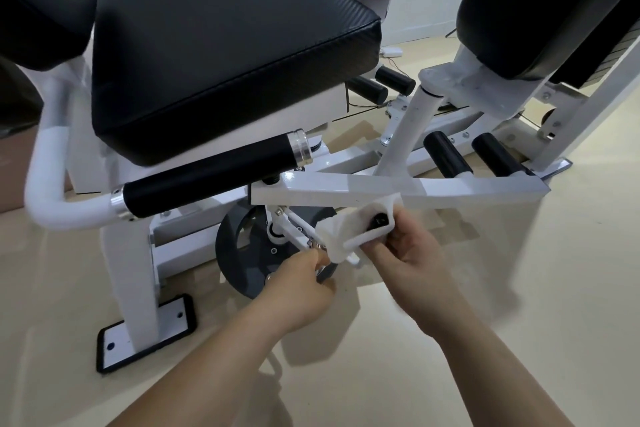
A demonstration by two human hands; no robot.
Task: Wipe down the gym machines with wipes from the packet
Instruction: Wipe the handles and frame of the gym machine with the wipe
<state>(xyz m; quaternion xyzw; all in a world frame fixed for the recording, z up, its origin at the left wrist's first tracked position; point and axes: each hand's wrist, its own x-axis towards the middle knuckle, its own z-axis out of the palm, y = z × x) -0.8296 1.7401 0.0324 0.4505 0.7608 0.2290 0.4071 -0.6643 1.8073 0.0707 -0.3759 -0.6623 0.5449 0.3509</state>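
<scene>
A white gym machine with a black seat pad (228,45) fills the view. Low at its front, a white adjustment lever (367,229) with a black knob juts out under a white crossbar (398,189). A white wipe (334,236) is wrapped around the lever's lower end. My right hand (412,267) grips the lever and wipe from below. Just left of the wipe, my left hand (298,288) has its fingers pinched together at the metal linkage in front of a dark grey disc (242,253). The wipe packet is not in view.
A black-gripped handle bar (207,177) runs below the seat. A black thigh pad (540,0) stands at the upper right, with black foot rollers (446,152) beneath it. The machine's foot plate (145,333) rests on the beige floor at lower left.
</scene>
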